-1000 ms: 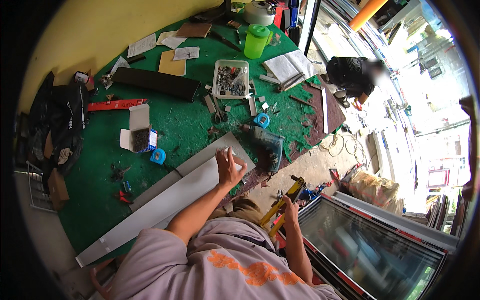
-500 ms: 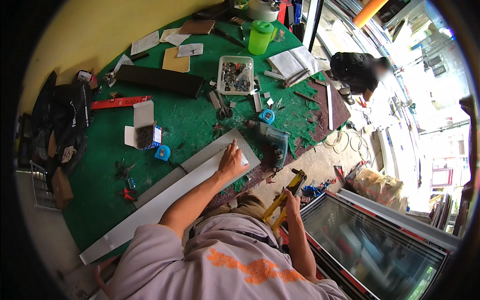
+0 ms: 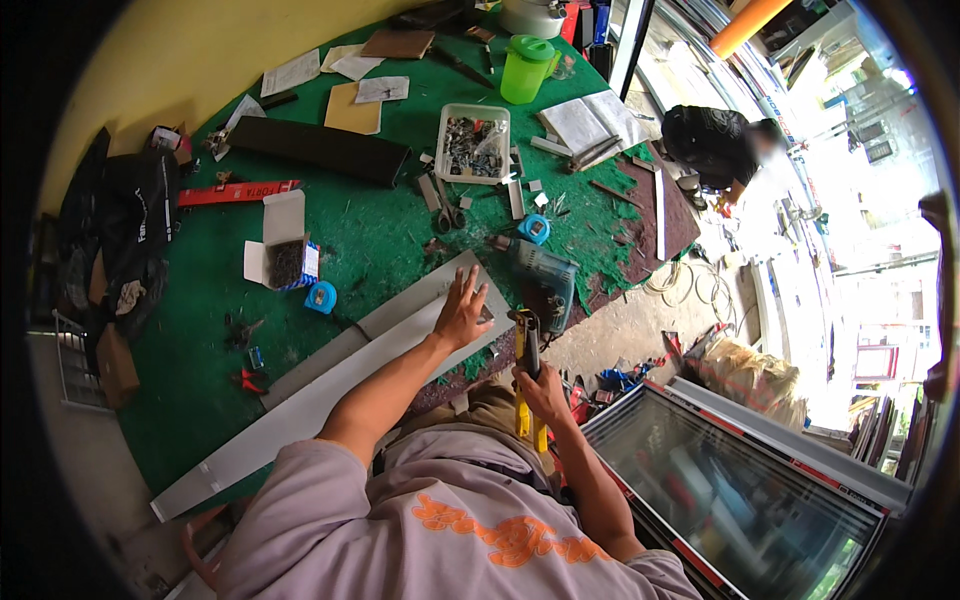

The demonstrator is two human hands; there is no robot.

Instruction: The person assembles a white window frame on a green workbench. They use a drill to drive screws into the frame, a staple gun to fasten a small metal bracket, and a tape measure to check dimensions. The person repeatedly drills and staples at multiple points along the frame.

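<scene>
A long grey-white metal profile (image 3: pixel 330 395) lies slantwise along the near edge of the green-covered table (image 3: pixel 190 340). My left hand (image 3: pixel 462 315) rests over its right end, fingers spread and pointing away from me. A small grey patch or piece shows beside the thumb; I cannot tell which. My right hand (image 3: pixel 543 395) is wrapped round a hand riveter (image 3: pixel 523 385) with yellow handles, held upright just off the profile's right end. Behind the riveter's head lies a teal power drill (image 3: pixel 545 280). A blue tape measure (image 3: pixel 321 297) sits beyond the profile.
An open box of small dark fasteners (image 3: pixel 290 262), a tray of metal bits (image 3: pixel 473 145), scissors (image 3: pixel 447 215) and a green pitcher (image 3: pixel 527 70) stand or lie on the table. At right is a glass-topped case (image 3: pixel 730 490). Another person (image 3: pixel 715 145) bends down farther off.
My right hand has brought the riveter leftward and up, turning it more upright near the profile's end. My left fingers have spread and shifted slightly left.
</scene>
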